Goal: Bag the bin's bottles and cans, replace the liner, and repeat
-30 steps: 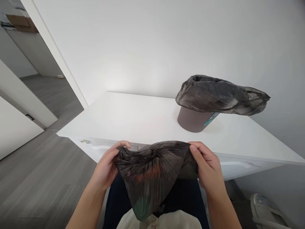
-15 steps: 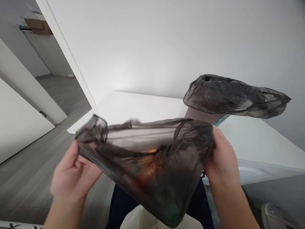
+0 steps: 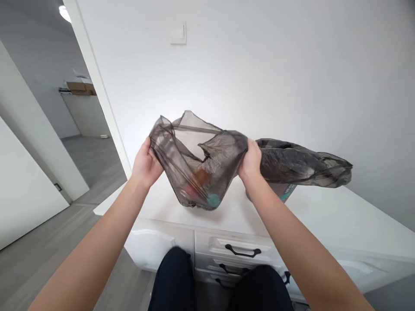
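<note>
A thin, see-through black plastic bag (image 3: 223,151) is stretched between my two hands over the white cabinet top. My left hand (image 3: 146,164) grips its left edge, and my right hand (image 3: 251,160) grips its right edge. Orange, red and green items show through the film near the bag's bottom; what they are I cannot make out. A second black bag (image 3: 301,164) lies at the right, just beyond my right hand, on top of a box (image 3: 283,190) with teal print.
The white cabinet (image 3: 324,207) has drawers with black handles (image 3: 243,250) below its top. Behind it stands a white wall with a light switch (image 3: 178,33). At the left are a doorway and a white door (image 3: 26,185), with cardboard boxes (image 3: 79,88) further back.
Both hands have moved forward, away from my body, carrying the bag over the cabinet top. The view has shifted, and the drawers and light switch now show.
</note>
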The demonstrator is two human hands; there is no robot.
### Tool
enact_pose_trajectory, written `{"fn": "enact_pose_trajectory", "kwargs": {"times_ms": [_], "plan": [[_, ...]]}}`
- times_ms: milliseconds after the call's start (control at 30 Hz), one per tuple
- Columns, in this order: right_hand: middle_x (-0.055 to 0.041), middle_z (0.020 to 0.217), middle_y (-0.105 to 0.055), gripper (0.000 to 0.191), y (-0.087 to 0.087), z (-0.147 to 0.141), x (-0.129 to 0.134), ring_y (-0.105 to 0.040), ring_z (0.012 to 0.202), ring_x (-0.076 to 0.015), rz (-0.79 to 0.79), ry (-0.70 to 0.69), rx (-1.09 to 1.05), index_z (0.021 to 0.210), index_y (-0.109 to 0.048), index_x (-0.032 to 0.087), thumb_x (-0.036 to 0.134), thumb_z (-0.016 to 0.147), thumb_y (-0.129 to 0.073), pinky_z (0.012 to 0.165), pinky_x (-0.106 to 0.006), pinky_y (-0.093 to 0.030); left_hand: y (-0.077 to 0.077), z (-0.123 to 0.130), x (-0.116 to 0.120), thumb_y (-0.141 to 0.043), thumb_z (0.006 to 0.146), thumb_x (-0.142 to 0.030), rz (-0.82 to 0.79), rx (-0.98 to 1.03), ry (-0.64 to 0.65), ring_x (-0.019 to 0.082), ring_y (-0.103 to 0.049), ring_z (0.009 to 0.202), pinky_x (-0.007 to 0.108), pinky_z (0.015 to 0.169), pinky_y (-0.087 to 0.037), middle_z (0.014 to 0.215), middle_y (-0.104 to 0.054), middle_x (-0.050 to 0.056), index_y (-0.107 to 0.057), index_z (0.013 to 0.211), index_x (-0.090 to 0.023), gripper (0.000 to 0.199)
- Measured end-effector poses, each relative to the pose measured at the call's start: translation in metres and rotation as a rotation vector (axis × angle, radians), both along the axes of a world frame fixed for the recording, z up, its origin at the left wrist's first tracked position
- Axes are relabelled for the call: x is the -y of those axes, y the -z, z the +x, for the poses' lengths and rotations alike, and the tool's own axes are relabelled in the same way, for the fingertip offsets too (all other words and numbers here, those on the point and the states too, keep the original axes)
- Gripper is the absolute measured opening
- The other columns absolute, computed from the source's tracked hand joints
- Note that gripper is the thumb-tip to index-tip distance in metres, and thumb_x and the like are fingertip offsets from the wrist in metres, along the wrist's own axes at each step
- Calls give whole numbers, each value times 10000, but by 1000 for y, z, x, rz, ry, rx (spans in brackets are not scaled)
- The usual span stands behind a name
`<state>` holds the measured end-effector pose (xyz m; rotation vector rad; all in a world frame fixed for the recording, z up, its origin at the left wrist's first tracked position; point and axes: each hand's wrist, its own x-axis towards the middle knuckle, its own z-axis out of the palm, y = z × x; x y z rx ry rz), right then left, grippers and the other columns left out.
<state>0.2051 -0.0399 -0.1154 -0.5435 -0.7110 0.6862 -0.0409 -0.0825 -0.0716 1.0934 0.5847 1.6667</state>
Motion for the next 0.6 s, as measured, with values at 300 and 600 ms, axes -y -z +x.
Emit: {"fn": "enact_pose_trajectory", "kwargs": {"times_ms": [300,600], "plan": [[14,776,-553,238,58,16,10,-510,792,-150,-288,-40,113,723,-530,201,411,628,-589,738,-278,-422,60,-37,-34,-446,946,-459,-157,-188,-10,200,-635,1048,325,912,-504,1127,-714,28,-689,1098,-224,370],[-54,1038,-673,298,82,-15,75,-582,1027,-224,-100,66,878,1014,-676,241,218,834,-440,922,-379,-443,79,6,8,-465,936,-500,-346,-211,70,286,-657,1080,411,1018,-479,1062,-742,77,-713,1055,-178,424]]}}
